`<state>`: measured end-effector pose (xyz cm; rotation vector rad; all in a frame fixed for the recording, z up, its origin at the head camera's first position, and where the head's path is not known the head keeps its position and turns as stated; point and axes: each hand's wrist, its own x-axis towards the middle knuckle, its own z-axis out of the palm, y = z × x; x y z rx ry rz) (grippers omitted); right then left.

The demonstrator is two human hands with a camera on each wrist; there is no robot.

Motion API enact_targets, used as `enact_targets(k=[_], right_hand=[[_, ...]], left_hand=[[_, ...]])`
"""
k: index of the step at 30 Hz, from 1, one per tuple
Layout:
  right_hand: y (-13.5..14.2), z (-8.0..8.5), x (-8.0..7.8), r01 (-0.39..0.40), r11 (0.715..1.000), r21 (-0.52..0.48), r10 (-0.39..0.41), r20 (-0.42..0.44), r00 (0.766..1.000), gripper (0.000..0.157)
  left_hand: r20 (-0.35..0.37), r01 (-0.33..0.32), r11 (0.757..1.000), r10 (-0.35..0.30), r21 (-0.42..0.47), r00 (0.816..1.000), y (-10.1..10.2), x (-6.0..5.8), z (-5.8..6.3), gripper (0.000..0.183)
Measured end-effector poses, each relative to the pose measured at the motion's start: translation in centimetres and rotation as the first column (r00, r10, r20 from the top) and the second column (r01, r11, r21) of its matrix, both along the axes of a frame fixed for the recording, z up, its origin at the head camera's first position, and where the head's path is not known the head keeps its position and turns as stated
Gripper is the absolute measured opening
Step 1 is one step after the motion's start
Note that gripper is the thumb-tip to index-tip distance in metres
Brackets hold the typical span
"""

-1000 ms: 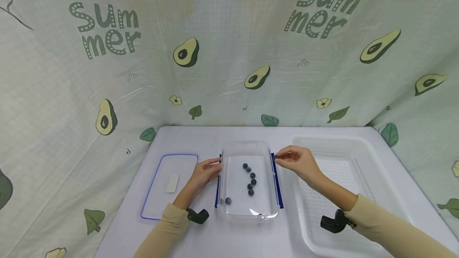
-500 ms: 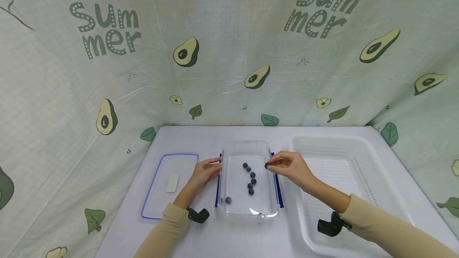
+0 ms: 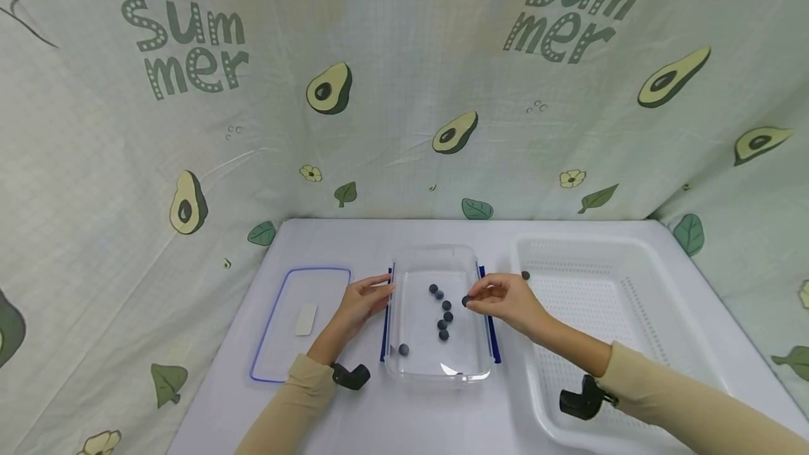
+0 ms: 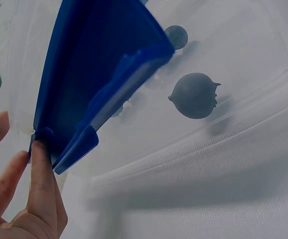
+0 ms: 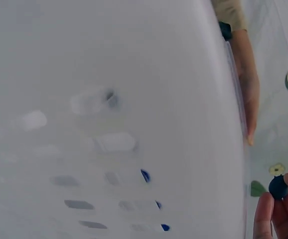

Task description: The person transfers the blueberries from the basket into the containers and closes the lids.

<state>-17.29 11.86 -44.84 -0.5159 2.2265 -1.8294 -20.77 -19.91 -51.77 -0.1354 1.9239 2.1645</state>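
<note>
Over the right part of a clear plastic container (image 3: 413, 367), my right hand (image 3: 505, 300) pinches a blueberry (image 3: 465, 300) between thumb and fingertips. The right wrist view shows the same berry (image 5: 279, 187) held at the fingertips. My left hand (image 3: 363, 304) touches the container's left side with fairly straight fingers. In the left wrist view, a finger meets the lower end of a hanging blue latch (image 4: 101, 64). Several blueberries (image 3: 446, 306) lie in a loose line on the container's floor, and one (image 3: 403, 350) sits apart near its front left.
To the right stands a white slotted basket (image 3: 537, 399), with a blueberry (image 3: 525, 275) at its back left edge. A clear lid with a blue seal (image 3: 268, 328) lies at the left, a white rectangle (image 3: 306, 319) on it. Behind the table hangs a printed curtain (image 3: 392, 90).
My right hand has moved left and slightly down with its blueberry, from the container's right edge to over its inside. The left hand has stayed put. A blueberry by the basket's edge now shows.
</note>
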Motion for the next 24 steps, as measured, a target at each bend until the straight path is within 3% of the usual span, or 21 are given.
enact_targets(k=[10, 17, 24], right_hand=[[0.2, 0.1, 0.2, 0.026, 0.999, 0.038, -0.026, 0.002, 1.000, 0.026], [1.2, 0.6, -0.5, 0.117, 0.993, 0.026, -0.115, -0.059, 0.992, 0.023], [3.4, 1.1, -1.5, 0.231, 0.973, -0.013, -0.231, -0.099, 0.968, 0.027]], left_hand=[[-0.010, 0.003, 1.000, -0.003, 0.001, 1.000, 0.0, -0.1, -0.1, 0.046], [-0.016, -0.003, 1.000, 0.003, -0.013, 1.000, -0.1, 0.0, -0.1, 0.044], [-0.002, 0.001, 1.000, -0.001, -0.011, 1.000, -0.2, 0.0, -0.1, 0.045]])
